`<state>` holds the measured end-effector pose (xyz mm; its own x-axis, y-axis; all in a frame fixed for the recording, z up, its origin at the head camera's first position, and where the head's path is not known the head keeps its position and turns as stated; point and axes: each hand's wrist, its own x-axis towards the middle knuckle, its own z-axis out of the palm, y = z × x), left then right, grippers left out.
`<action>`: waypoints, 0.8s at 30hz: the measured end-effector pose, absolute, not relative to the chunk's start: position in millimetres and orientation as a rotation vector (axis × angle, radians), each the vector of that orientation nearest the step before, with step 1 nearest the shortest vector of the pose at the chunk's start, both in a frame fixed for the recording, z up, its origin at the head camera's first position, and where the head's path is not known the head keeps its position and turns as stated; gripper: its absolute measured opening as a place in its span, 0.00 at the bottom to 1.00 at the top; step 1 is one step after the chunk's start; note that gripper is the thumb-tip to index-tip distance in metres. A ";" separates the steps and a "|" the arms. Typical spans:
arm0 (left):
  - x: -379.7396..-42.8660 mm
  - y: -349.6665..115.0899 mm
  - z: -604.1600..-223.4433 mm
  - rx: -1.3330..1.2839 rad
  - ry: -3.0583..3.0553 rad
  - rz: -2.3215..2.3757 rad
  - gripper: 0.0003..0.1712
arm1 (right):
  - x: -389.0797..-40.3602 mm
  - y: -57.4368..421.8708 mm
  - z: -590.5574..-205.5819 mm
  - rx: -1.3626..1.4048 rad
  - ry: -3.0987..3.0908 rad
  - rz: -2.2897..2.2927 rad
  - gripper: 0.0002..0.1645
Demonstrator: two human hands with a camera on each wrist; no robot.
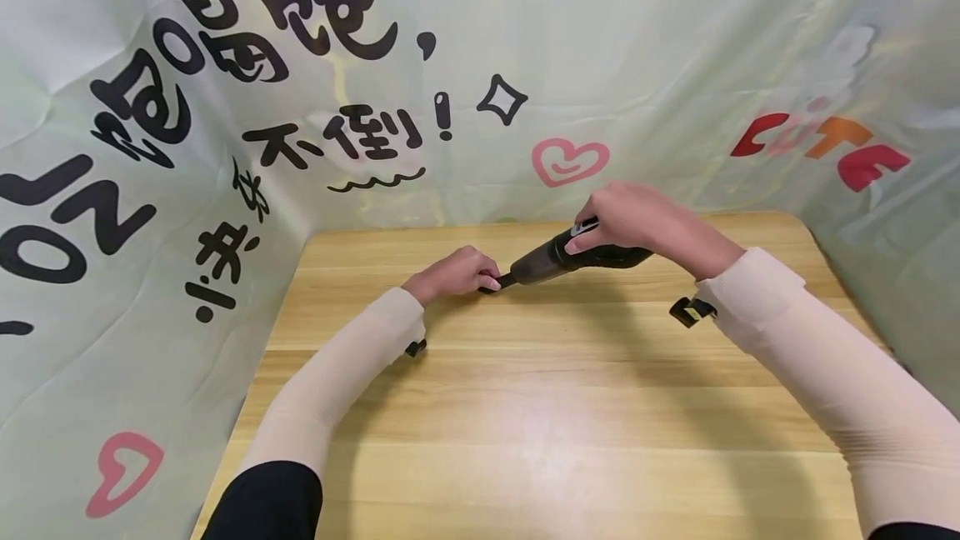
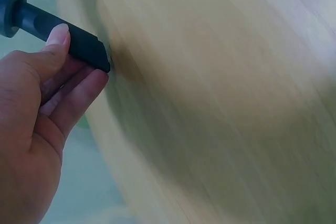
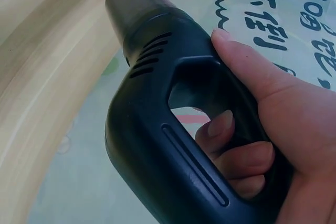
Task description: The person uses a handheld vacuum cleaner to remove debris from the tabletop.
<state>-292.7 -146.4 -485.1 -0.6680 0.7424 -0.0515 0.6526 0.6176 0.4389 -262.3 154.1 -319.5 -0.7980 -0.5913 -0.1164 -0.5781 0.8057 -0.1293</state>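
Note:
My right hand point(image 1: 626, 219) grips the handle of a black handheld vacuum cleaner point(image 1: 555, 255), its fingers curled through the handle loop in the right wrist view. The vacuum's body point(image 3: 144, 103) has side vents and a smoky translucent front cup point(image 3: 134, 3). At its front end, my left hand point(image 1: 457, 273) pinches the narrow black nozzle point(image 2: 68, 35) between thumb and fingers. In the left wrist view the nozzle's slanted tip points toward the wooden tabletop, and the left fingertips lie along its underside. Both hands are over the far part of the table.
The wooden table point(image 1: 540, 407) has rounded far corners. Pale fabric walls point(image 1: 645, 48) with black lettering and pink hearts enclose its back and sides. A small black camera mount point(image 1: 692, 311) sits at the right wrist, another point(image 1: 416, 347) at the left.

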 end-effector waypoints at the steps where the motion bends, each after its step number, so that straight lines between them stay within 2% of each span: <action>1: -292.4 -144.1 -484.7 1.166 2.607 0.574 0.09 | -261.0 158.2 -320.3 -0.936 2.844 -0.153 0.20; 13: -279.0 -106.5 -485.1 1.352 2.506 0.592 0.12 | -245.6 208.9 -321.2 -0.949 2.756 -0.283 0.28; 20: -268.3 -80.7 -485.1 1.370 2.424 0.650 0.13 | -234.8 237.7 -319.7 -0.928 2.697 -0.395 0.18; 24: -262.0 -66.1 -483.3 1.351 2.398 0.682 0.12 | -230.7 251.5 -315.2 -0.895 2.688 -0.419 0.17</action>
<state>-262.0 -66.1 -483.3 -0.5099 0.8597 -0.0311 0.7146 0.4434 0.5410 -230.7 251.5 -315.2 -0.7700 -0.6157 -0.1676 -0.5354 0.7662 -0.3553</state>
